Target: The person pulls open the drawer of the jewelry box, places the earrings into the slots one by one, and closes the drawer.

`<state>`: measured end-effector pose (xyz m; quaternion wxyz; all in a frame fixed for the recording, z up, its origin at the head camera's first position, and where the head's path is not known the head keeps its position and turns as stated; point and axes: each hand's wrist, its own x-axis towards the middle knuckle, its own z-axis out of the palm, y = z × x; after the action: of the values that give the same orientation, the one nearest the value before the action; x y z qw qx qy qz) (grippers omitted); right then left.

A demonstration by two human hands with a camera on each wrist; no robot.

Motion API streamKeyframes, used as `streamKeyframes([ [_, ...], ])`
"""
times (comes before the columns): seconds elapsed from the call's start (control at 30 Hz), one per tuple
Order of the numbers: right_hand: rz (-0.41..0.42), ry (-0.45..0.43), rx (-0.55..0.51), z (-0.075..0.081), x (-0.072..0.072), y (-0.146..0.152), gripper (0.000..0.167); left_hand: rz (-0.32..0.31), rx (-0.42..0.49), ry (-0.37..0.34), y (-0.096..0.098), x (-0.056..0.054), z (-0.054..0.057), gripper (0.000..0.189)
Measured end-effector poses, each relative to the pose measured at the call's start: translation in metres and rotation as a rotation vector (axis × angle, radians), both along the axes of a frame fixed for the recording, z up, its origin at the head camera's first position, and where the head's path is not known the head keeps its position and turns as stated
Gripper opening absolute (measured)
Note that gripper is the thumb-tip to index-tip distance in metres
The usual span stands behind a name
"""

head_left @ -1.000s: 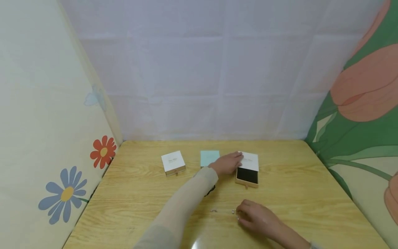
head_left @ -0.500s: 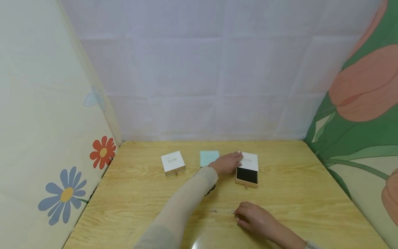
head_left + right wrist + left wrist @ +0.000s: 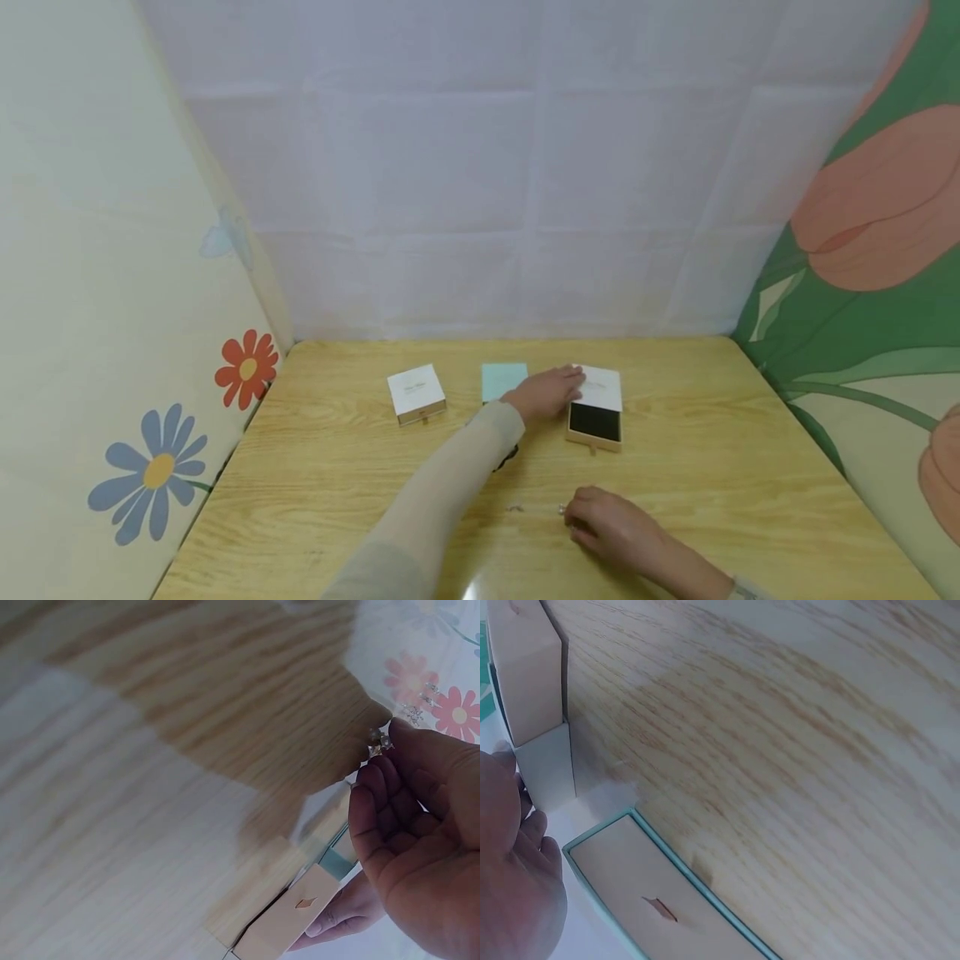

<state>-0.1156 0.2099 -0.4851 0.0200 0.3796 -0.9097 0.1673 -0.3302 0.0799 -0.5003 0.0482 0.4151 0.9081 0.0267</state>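
Observation:
My left hand (image 3: 546, 393) holds the left side of a white drawer box (image 3: 603, 387) at the back right of the table. The box's drawer (image 3: 596, 422), lined in black, is pulled out toward me and shows nothing on the lining. Nearer the front, my right hand (image 3: 621, 532) hovers low over the wood. In the right wrist view its thumb and forefinger pinch a small sparkly earring (image 3: 382, 742). Another small shiny piece (image 3: 561, 509) shows just beside these fingertips, and a further one (image 3: 515, 507) lies on the table to the left.
A turquoise box (image 3: 504, 381) stands between the white one and a second white drawer box (image 3: 417, 390) at the left. My left forearm crosses the table's middle, with a dark item (image 3: 507, 457) showing beside the sleeve. Flowered panels flank the table (image 3: 315, 500).
My right hand has shifted slightly left, and its fingers have drawn together at the small shiny piece. The left hand stays on the white box.

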Motion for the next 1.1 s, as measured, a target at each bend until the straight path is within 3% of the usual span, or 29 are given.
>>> streamKeyframes([
  [0.23,-0.008,-0.059,0.018,0.0004,-0.0007,-0.0004,0.008,-0.005,-0.005,-0.029,-0.0008,0.0053,0.0075,0.055],
  [0.5,0.007,-0.037,0.036,-0.0003,-0.0023,0.0006,0.012,0.004,0.021,-0.03,-0.0004,0.0017,0.0024,0.056],
  [0.8,-0.064,-0.092,-0.01,0.0014,0.001,-0.003,0.014,0.009,0.038,-0.084,-0.0001,0.007,0.0093,0.056],
  [0.93,-0.08,-0.093,-0.028,0.0029,0.0005,-0.0035,0.016,0.006,0.031,-0.068,0.0002,0.0067,0.0081,0.056],
  [1.1,-0.115,-0.166,-0.035,0.0054,-0.0018,-0.0021,0.015,0.006,0.016,-0.034,0.0014,0.0024,0.0017,0.056],
])
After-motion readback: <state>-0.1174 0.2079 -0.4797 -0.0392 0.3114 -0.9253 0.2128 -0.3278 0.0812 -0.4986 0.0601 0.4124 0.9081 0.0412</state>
